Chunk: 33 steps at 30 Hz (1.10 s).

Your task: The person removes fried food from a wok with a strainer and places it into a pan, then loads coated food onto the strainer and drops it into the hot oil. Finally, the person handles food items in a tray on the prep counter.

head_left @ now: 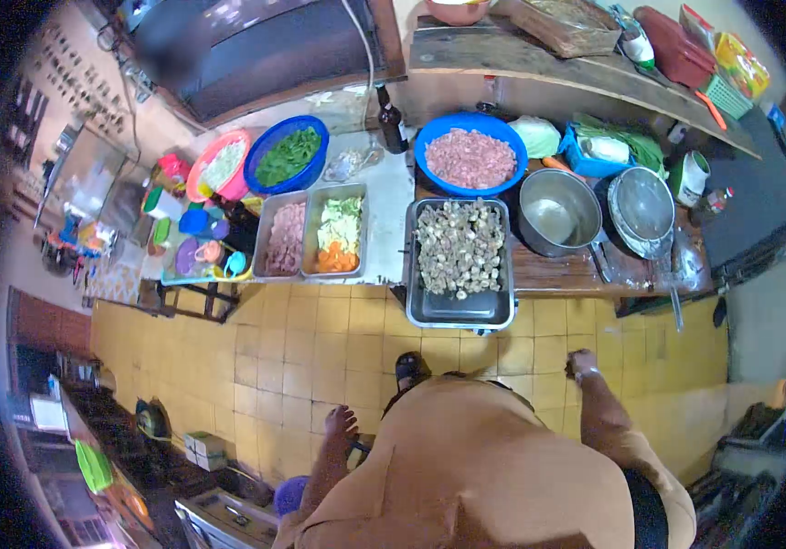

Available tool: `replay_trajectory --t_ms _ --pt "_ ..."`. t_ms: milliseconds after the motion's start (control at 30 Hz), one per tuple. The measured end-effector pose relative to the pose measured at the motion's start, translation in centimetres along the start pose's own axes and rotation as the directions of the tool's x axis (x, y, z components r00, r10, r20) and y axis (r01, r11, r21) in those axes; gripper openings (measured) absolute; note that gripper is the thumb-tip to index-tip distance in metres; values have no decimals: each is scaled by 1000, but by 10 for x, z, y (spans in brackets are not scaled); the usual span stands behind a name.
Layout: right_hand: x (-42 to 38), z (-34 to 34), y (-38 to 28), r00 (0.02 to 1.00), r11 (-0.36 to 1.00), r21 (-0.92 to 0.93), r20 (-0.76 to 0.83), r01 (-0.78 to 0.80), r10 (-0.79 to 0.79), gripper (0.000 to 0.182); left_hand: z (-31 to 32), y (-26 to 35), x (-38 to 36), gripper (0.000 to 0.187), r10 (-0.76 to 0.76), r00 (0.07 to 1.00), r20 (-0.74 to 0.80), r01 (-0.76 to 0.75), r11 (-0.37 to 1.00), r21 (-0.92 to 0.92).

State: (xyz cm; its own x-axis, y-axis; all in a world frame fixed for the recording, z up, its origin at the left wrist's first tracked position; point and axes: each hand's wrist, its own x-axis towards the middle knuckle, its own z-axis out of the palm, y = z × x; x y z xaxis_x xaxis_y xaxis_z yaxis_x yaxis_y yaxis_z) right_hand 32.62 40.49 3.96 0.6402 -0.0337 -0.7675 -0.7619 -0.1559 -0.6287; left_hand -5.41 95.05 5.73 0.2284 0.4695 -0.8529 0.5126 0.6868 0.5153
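My left hand point(342, 422) hangs low over the tiled floor, its fingers loosely apart and holding nothing. Out to the other side, my right hand point(581, 363) is closed, with nothing visible in it. Both are away from the table. Nearest ahead is a metal tray point(462, 316) of small pale-grey pieces point(459, 247), jutting past the table edge. Behind it stands a blue basin point(425, 174) of chopped pink meat point(470, 157). To the left, one steel pan holds pink meat point(285, 240) and another holds cut greens point(342, 224) with orange carrot pieces point(337, 259).
A metal pot point(559, 210) and a strainer point(641, 206) with its handle overhanging stand on the right. A dark bottle point(392, 123), a blue basket point(265, 183) of leaves, and a cabbage point(535, 137) sit farther back. A wooden shelf point(466, 50) runs above.
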Motion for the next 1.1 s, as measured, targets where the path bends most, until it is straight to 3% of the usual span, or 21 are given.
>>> replay_trajectory --t_ms 100,200,233,267,333,367,467,533,633,700,733,767,800,867,900,933,967,1000,1033,1067,1100 --pt "-19 -42 80 970 969 82 -51 -232 236 17 -12 29 25 34 -61 992 115 51 995 84" --pt "-80 -24 117 934 961 19 -233 -274 271 18 -11 66 57 32 -118 984 137 90 977 192" --pt "-57 -64 182 926 969 187 370 -158 80 18 -11 79 65 31 -149 974 170 109 968 224" --pt "-73 -56 195 935 963 211 344 -165 85 18 -13 91 75 30 -184 962 200 130 958 257" --pt "-110 -23 207 933 716 615 96 -329 346 9 -17 117 104 29 -222 932 286 132 944 302" --pt "-128 -2 193 924 895 309 -105 -322 369 11 -12 127 112 29 -245 901 357 130 940 315" --pt "-176 29 181 921 900 351 -193 -259 340 20 19 158 131 26 -150 935 320 -26 873 486" --pt "-199 36 175 911 896 400 -265 -196 317 11 47 172 146 26 -160 929 335 -45 847 530" --pt "-223 34 174 794 911 354 -481 -213 372 10 87 173 153 26 -166 887 430 -106 834 541" --pt "-229 19 188 804 882 348 -394 -318 445 12 113 172 143 26 -156 847 508 -155 842 517" --pt "-239 9 215 980 747 665 -153 7 127 15 130 166 123 26 -128 867 481 -169 834 526" --pt "-246 4 241 954 379 911 -44 160 -297 19 144 164 105 27 -92 888 451 -181 831 526" --pt "-233 3 247 996 404 912 -51 76 -74 15 154 164 95 27 -63 895 442 -188 844 502" --pt "-209 -4 240 991 460 887 -24 -40 132 19 166 152 76 28 -138 862 488 -144 856 496" --pt "-207 -7 228 952 808 504 -180 305 -247 18 169 141 81 30 -105 883 458 -180 824 536" --pt "-176 -28 228 979 978 33 -9 205 -205 16 170 131 73 30 -69 903 424 -160 862 481" --pt "-142 -54 240 974 595 -771 168 227 -154 15 172 124 64 30 -49 911 410 -139 899 416" --pt "-110 -79 248 938 125 -931 333 344 -100 13 166 115 51 29 -25 922 386 -119 931 345" --pt "-89 -95 219 905 57 -904 418 423 -83 13 160 100 37 29 10 947 321 -103 957 272" --pt "-82 -105 199 956 467 -834 266 293 -123 15 159 86 28 29 -3 968 251 -54 974 220" --pt "-74 -116 178 981 799 -570 107 193 -160 20 160 78 22 29 -22 980 200 -14 984 178"
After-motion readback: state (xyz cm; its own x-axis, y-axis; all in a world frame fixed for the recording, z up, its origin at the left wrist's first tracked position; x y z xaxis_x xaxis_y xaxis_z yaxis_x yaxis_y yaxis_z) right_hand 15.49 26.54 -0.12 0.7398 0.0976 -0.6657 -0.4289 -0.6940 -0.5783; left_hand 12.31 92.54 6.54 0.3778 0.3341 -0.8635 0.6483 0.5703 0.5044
